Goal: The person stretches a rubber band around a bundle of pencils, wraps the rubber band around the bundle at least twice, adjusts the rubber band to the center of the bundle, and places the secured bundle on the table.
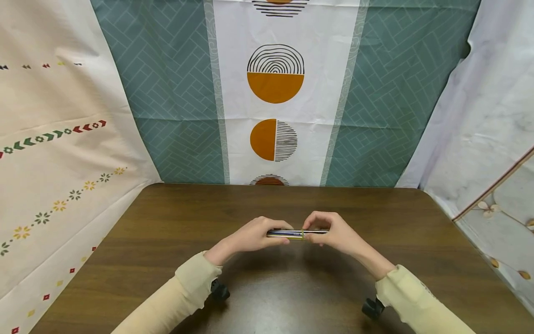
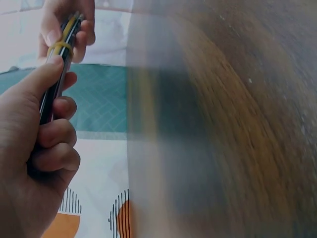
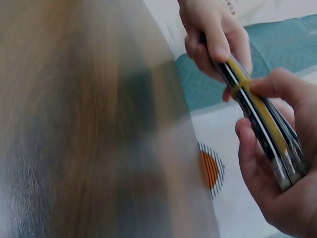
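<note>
Held level above the table is a bundle of slim pencils [image 1: 285, 234], dark, silvery and yellow, with a yellow rubber band [image 3: 241, 88] round its middle. My left hand [image 1: 259, 234] grips the left part of the bundle, fingers wrapped round it and thumb along it. At the band, the thumb and fingertips of my right hand [image 1: 335, 233] pinch it against the pencils. In the right wrist view, pale pencil ends [image 3: 286, 179] stick out over the right palm. The left ends of the pencils are hidden inside the left hand.
Below both hands lies a brown wooden table [image 1: 267, 287]. A patterned cloth [image 1: 275, 106] hangs behind its far edge, with more cloth along the left [image 1: 62, 162] and right [image 1: 479, 139] sides. Dark wrist cameras [image 1: 219, 290] hang under both cuffs.
</note>
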The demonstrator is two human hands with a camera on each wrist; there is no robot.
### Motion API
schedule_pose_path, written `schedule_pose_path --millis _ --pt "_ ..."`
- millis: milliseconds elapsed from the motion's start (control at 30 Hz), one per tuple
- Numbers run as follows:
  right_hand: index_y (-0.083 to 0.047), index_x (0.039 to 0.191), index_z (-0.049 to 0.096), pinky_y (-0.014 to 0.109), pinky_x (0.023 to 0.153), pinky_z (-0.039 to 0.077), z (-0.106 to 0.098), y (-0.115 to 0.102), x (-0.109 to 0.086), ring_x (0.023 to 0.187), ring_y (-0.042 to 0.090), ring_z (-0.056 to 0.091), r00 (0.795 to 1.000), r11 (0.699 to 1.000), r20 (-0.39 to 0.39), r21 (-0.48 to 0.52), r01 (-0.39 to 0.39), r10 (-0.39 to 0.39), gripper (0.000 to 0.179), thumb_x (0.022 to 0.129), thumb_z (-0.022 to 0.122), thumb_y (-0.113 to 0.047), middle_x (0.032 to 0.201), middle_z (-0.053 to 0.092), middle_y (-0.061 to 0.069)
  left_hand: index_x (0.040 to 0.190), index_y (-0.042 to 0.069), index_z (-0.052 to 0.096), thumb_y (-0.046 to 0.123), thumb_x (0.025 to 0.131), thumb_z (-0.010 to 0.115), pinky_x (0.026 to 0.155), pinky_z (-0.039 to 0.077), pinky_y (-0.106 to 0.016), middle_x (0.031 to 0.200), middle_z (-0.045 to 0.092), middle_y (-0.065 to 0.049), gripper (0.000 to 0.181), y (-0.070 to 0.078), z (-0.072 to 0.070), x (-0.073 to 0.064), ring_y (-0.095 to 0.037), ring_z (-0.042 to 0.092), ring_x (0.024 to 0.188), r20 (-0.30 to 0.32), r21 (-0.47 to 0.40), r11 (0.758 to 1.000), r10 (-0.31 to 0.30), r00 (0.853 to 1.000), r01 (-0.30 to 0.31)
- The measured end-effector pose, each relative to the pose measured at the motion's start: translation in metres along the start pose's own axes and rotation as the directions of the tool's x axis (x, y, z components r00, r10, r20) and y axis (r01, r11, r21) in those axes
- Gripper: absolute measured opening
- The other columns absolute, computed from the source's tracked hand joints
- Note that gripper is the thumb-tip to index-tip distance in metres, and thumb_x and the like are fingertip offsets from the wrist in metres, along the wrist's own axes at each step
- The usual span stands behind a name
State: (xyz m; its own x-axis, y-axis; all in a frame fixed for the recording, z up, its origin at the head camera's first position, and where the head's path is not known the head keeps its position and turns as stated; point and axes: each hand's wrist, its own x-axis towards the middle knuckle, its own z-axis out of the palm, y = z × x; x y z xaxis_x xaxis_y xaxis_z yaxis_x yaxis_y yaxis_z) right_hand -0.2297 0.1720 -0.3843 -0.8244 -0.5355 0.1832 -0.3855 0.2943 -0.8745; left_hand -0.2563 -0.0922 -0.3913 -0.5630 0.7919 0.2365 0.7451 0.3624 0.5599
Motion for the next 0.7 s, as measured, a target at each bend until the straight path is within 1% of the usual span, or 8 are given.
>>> schedule_pose_path --millis 33,133,233,333,433,533,633,700 --pt "-0.011 0.098 0.066 0.035 0.055 0.051 0.001 -0.001 0.001 0.061 0.011 0.057 1.0 1.0 -0.016 0.004 -0.018 0.018 0.014 0.087 0.075 -0.012 0.087 0.069 0.01 0.116 0.02 0.069 0.03 0.094 0.069 0.065 0.046 -0.017 0.09 0.07 0.008 0.024 0.001 0.0 0.0 0.001 0.052 0.067 -0.008 0.002 1.0 0.006 1.0 -0.006" --pt "-0.012 0.096 0.068 0.034 0.061 0.054 0.005 -0.006 0.001 0.067 0.011 0.061 0.994 0.996 -0.067 0.019 -0.086 0.087 0.015 0.085 0.077 -0.015 0.09 0.07 0.009 0.115 0.02 0.07 0.031 0.093 0.069 0.067 0.047 -0.017 0.09 0.07 0.009 0.024 -0.001 0.001 0.001 0.001 0.054 0.069 -0.022 0.006 1.0 0.011 1.0 -0.011" --pt "-0.014 0.1 0.073 0.034 0.071 0.056 0.009 -0.008 0.001 0.079 0.015 0.068 0.982 0.987 -0.101 0.034 -0.155 0.158 0.018 0.084 0.08 -0.02 0.097 0.073 0.006 0.114 0.021 0.07 0.031 0.093 0.069 0.067 0.047 -0.017 0.092 0.071 0.01 0.023 -0.002 0.0 0.001 0.001 0.055 0.07 -0.022 -0.006 1.0 0.006 1.0 -0.006" --pt "-0.019 0.106 0.077 0.033 0.08 0.055 0.012 -0.008 0.001 0.092 0.016 0.071 0.972 0.978 -0.11 0.035 -0.204 0.207 0.026 0.082 0.081 -0.029 0.104 0.075 0.002 0.114 0.021 0.071 0.031 0.093 0.069 0.068 0.048 -0.017 0.094 0.072 0.01 0.024 -0.002 0.0 0.001 0.002 0.057 0.071 -0.019 -0.01 1.0 0.002 1.0 -0.002" --pt "-0.022 0.116 0.074 0.031 0.085 0.055 0.011 -0.007 0.001 0.102 0.014 0.071 0.975 0.978 -0.075 0.026 -0.206 0.207 0.038 0.081 0.082 -0.033 0.113 0.075 0.001 0.115 0.02 0.071 0.033 0.094 0.068 0.069 0.048 -0.017 0.095 0.073 0.01 0.025 -0.002 -0.001 0.003 0.002 0.057 0.071 -0.012 0.013 1.0 0.007 1.0 -0.006" --pt "-0.024 0.133 0.063 0.03 0.085 0.056 0.005 -0.003 0.0 0.105 0.013 0.071 0.987 0.987 0.006 0.029 -0.16 0.16 0.055 0.082 0.082 -0.029 0.125 0.07 0.003 0.114 0.018 0.072 0.034 0.094 0.068 0.067 0.047 -0.017 0.093 0.073 0.009 0.025 -0.002 -0.003 0.005 0.002 0.054 0.068 0.0 0.033 0.999 0.004 1.0 -0.004" --pt "-0.025 0.143 0.052 0.034 0.078 0.058 -0.006 0.002 -0.001 0.097 0.017 0.072 0.991 0.993 0.08 0.036 -0.109 0.106 0.065 0.084 0.079 -0.021 0.131 0.066 0.01 0.112 0.017 0.072 0.033 0.093 0.069 0.064 0.044 -0.017 0.09 0.073 0.008 0.024 -0.003 -0.008 0.008 0.001 0.052 0.066 0.012 0.025 1.0 -0.018 1.0 0.018" --pt "-0.021 0.142 0.054 0.035 0.073 0.058 -0.015 0.006 -0.002 0.089 0.019 0.072 0.992 0.995 0.09 0.022 -0.094 0.092 0.061 0.086 0.078 -0.018 0.129 0.066 0.016 0.112 0.017 0.073 0.031 0.093 0.07 0.064 0.043 -0.017 0.09 0.073 0.007 0.024 -0.006 -0.011 0.008 0.0 0.052 0.066 0.024 0.008 0.999 -0.044 0.999 0.043"
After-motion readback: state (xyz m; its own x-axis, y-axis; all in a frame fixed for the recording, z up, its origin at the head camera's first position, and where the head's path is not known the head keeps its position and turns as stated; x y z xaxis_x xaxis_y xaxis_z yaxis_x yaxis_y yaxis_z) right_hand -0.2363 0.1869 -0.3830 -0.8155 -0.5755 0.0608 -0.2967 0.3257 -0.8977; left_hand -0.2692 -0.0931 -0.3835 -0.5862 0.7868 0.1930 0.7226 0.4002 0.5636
